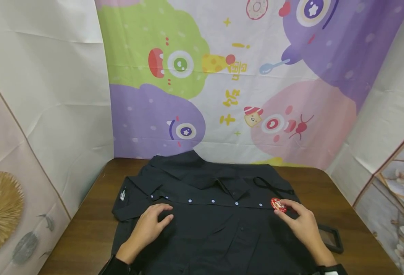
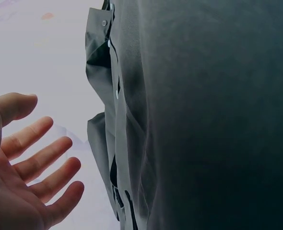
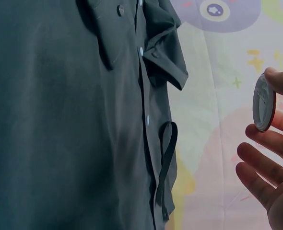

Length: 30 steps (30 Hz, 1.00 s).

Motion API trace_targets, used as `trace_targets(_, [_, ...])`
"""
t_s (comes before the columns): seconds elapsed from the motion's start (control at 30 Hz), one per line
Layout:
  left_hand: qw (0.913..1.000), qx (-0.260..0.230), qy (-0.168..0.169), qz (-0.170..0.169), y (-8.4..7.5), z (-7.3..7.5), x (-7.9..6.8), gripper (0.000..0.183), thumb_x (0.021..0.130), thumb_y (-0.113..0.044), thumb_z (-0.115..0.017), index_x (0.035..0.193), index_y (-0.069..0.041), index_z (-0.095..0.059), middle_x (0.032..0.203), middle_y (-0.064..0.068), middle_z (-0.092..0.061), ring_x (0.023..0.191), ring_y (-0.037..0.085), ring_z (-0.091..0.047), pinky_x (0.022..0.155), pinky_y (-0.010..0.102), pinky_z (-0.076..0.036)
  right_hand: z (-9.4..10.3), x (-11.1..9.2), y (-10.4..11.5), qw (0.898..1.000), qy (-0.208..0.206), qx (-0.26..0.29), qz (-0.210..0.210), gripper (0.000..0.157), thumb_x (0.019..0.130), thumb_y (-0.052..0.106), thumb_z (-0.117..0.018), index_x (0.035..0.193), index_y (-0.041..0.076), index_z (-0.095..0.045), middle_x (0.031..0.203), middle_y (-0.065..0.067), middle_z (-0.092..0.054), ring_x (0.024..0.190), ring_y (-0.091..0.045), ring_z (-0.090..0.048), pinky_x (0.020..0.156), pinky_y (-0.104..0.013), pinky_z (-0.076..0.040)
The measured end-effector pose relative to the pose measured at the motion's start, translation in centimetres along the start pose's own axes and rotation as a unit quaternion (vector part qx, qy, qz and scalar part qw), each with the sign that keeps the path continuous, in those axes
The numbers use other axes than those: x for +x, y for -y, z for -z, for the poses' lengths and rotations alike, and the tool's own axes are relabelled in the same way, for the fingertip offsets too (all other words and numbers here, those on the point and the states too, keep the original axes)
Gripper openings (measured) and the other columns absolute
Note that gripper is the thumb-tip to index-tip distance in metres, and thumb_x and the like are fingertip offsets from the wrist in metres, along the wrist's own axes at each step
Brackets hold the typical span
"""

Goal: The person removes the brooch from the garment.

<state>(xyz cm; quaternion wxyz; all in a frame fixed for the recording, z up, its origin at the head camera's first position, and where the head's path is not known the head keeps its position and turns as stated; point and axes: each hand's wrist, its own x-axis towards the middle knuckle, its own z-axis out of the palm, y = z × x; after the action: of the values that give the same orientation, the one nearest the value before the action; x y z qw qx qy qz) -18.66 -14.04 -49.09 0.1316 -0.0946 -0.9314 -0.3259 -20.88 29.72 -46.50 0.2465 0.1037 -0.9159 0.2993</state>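
A black shirt (image 1: 205,229) lies spread over the table, with a row of pale buttons (image 1: 213,201) running across it. My right hand (image 1: 303,225) pinches a round red pin-back badge (image 1: 277,204) between thumb and forefinger, above the right end of the button row. In the right wrist view the badge's silvery back and pin (image 3: 262,103) show, and the other fingers spread loosely. My left hand (image 1: 148,226) hovers over the shirt's left part, holding nothing. Its fingers are relaxed and apart in the left wrist view, beside the shirt's collar side.
A thin black strap (image 1: 270,185) loops on the shirt's right part. Near my right wrist, a dark rectangular frame (image 1: 330,238) lies on the brown wooden table (image 1: 81,229). Behind the table hangs a cartoon-printed cloth (image 1: 222,145), with pale cloth walls on both sides.
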Motion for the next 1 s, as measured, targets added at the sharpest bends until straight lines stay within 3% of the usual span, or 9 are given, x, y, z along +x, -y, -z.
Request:
trace_targets(0.27, [1.0000,-0.002,-0.001,-0.002,0.2,-0.2,-0.1,0.022,0.082,-0.021,-0.068,0.102,-0.014,-0.067,0.112,0.007,-0.067,0.110,0.028,-0.056,0.093,0.051,-0.045,0.8,-0.8,-1.0,1.000,-0.005,-0.014,-0.027,0.034,0.071,0.028,-0.079,0.101,0.014,-0.069,0.096,-0.007,-0.071,0.081,-0.012,-0.059,0.069,-0.024,-0.049])
trace_targets(0.5, [1.0000,-0.005,0.003,0.003,0.2,-0.1,0.0,0.021,0.083,-0.022,-0.068,0.102,-0.014,-0.067,0.112,0.007,-0.067,0.110,0.028,-0.055,0.093,0.051,-0.045,1.4,-1.1,-1.7,0.999,-0.013,-0.029,-0.036,0.035,0.072,0.029,-0.079,0.101,0.012,-0.069,0.098,-0.011,-0.071,0.082,-0.010,-0.059,0.068,-0.031,-0.051])
trace_targets(0.63, [1.0000,-0.006,0.004,0.004,0.1,-0.1,0.0,0.021,0.083,-0.022,-0.068,0.102,-0.014,-0.067,0.112,0.007,-0.067,0.111,0.029,-0.055,0.093,0.052,-0.045,1.7,-1.3,-2.0,0.998,-0.014,-0.032,-0.042,0.035,0.072,0.029,-0.078,0.101,0.011,-0.069,0.098,-0.013,-0.071,0.081,-0.018,-0.061,0.066,-0.029,-0.051])
trace_targets(0.8, [1.0000,-0.006,0.003,0.005,0.2,-0.1,-0.1,0.021,0.083,-0.021,-0.068,0.102,-0.014,-0.067,0.112,0.007,-0.067,0.111,0.028,-0.055,0.093,0.051,-0.045,2.0,-1.5,-2.1,0.998,-0.009,-0.035,-0.060,0.036,0.074,0.031,-0.077,0.103,0.009,-0.069,0.100,-0.016,-0.070,0.082,-0.027,-0.063,0.068,-0.045,-0.054])
trace_targets(1.0, [1.0000,-0.008,0.003,0.003,0.2,-0.2,-0.1,0.020,0.083,-0.021,-0.068,0.101,-0.014,-0.068,0.112,0.007,-0.067,0.110,0.028,-0.055,0.093,0.051,-0.045,2.4,-1.7,-2.2,0.996,-0.010,-0.046,-0.070,0.036,0.074,0.031,-0.077,0.102,0.010,-0.069,0.099,-0.016,-0.071,0.079,-0.020,-0.062,0.067,-0.044,-0.054])
